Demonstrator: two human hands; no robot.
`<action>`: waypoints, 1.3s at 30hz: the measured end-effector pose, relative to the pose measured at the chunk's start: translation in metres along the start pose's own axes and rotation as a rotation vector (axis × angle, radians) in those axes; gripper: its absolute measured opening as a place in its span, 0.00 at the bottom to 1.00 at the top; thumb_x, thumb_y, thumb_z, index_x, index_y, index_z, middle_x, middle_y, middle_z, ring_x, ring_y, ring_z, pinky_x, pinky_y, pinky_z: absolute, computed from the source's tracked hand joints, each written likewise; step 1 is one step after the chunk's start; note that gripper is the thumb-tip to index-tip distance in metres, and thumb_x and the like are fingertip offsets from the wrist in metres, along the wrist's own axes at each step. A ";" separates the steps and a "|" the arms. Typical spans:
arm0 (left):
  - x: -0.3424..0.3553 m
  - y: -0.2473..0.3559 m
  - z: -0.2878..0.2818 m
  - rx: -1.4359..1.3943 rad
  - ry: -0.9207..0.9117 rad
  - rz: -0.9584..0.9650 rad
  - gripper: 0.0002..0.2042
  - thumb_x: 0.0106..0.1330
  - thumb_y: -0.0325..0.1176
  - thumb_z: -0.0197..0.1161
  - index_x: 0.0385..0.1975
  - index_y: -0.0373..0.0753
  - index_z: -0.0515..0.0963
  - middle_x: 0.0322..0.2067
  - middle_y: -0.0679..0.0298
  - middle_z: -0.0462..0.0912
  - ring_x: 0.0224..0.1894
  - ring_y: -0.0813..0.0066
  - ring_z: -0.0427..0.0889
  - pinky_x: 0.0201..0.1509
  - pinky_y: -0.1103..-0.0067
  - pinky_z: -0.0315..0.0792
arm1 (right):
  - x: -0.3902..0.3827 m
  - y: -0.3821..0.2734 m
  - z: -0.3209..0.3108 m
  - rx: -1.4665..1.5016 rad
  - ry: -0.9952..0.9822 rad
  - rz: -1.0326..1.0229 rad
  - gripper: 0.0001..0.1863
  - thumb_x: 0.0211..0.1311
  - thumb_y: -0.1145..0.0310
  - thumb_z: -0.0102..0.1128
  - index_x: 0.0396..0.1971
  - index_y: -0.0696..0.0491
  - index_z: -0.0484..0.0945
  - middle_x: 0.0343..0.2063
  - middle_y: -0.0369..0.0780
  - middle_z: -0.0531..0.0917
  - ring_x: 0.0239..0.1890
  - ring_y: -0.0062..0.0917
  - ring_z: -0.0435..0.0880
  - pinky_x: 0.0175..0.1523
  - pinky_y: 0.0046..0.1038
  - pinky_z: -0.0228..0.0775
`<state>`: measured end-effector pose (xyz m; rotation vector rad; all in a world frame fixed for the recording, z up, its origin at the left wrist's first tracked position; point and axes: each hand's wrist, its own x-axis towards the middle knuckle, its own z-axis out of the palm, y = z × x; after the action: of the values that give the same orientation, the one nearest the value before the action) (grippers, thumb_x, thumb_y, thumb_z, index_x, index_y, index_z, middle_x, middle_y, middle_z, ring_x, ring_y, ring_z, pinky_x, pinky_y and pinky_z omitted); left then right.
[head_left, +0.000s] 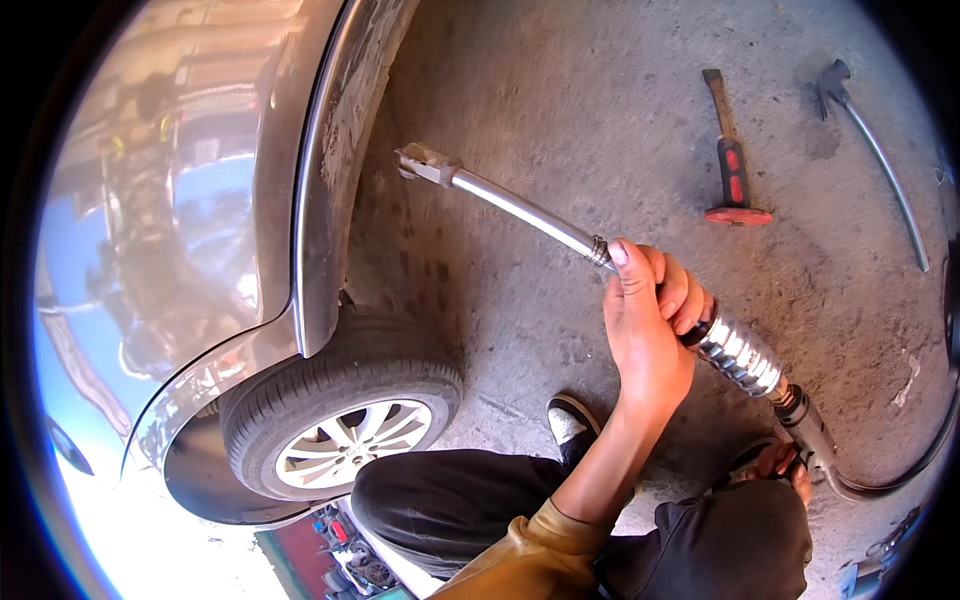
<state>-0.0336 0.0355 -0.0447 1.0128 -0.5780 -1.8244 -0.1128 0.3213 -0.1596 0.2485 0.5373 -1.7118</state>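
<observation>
My left hand (pixel 650 330) is wrapped around an air hammer (pixel 745 355), just forward of its ribbed chrome body. A long steel shaft (pixel 520 210) reaches diagonally from it to a blunt, block-like head above the floor, near the car's edge. My right hand (pixel 785 470) is low at the tool's rear grip beside my knee, fingers curled around it and partly hidden, with a dark hose (pixel 900 470) curving away. The grey car body (pixel 200 230) fills the left, above a wheel (pixel 340 450) with a silver rim.
On the concrete floor (pixel 520 100) lie a chisel (pixel 735 180) with a red hand guard and a claw hammer (pixel 880 165) with a steel handle. Below the car is a red tray (pixel 295 560) holding assorted items. More tools (pixel 880 550) lie at the lower right.
</observation>
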 end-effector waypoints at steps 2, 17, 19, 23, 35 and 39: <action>0.004 0.009 -0.002 -0.011 -0.012 -0.007 0.21 0.70 0.57 0.42 0.23 0.46 0.59 0.15 0.73 0.55 0.16 0.81 0.53 0.27 0.79 0.56 | 0.005 0.005 0.015 -0.001 0.178 0.034 0.19 0.50 0.59 0.67 0.30 0.58 0.70 0.32 0.46 0.74 0.27 0.33 0.75 0.27 0.33 0.74; 0.023 0.038 0.007 -0.029 -0.111 0.020 0.21 0.70 0.57 0.40 0.25 0.46 0.60 0.15 0.72 0.56 0.16 0.77 0.60 0.28 0.76 0.60 | 0.025 0.011 0.032 -0.046 0.098 -0.032 0.21 0.50 0.64 0.67 0.38 0.59 0.69 0.33 0.46 0.75 0.15 0.30 0.72 0.16 0.27 0.66; 0.023 0.038 0.008 -0.013 -0.119 0.006 0.21 0.70 0.57 0.40 0.25 0.45 0.60 0.15 0.71 0.56 0.16 0.77 0.60 0.28 0.76 0.60 | 0.024 0.011 0.032 -0.047 0.102 -0.042 0.21 0.50 0.64 0.67 0.38 0.59 0.69 0.32 0.46 0.75 0.15 0.30 0.72 0.16 0.27 0.65; 0.022 0.039 0.010 -0.008 -0.123 -0.013 0.21 0.70 0.57 0.41 0.25 0.45 0.59 0.15 0.71 0.55 0.16 0.76 0.60 0.27 0.76 0.60 | 0.025 0.013 0.036 -0.044 0.097 -0.051 0.21 0.50 0.64 0.67 0.39 0.59 0.69 0.32 0.46 0.75 0.15 0.30 0.72 0.16 0.27 0.65; 0.023 0.039 0.011 0.001 -0.122 0.017 0.21 0.71 0.56 0.41 0.24 0.44 0.59 0.15 0.70 0.55 0.17 0.76 0.60 0.27 0.77 0.60 | 0.024 0.010 0.044 -0.069 0.115 -0.085 0.22 0.51 0.64 0.66 0.41 0.60 0.69 0.31 0.45 0.76 0.14 0.28 0.71 0.16 0.27 0.63; 0.022 0.040 0.014 0.028 -0.118 0.034 0.21 0.71 0.56 0.41 0.24 0.45 0.59 0.15 0.70 0.56 0.18 0.75 0.60 0.28 0.77 0.60 | 0.020 0.008 0.034 -0.043 0.093 -0.113 0.24 0.53 0.63 0.66 0.44 0.60 0.68 0.30 0.43 0.75 0.14 0.26 0.70 0.16 0.27 0.61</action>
<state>-0.0306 -0.0026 -0.0163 0.9125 -0.6895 -1.8590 -0.1045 0.2870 -0.1407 0.2726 0.6672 -1.8026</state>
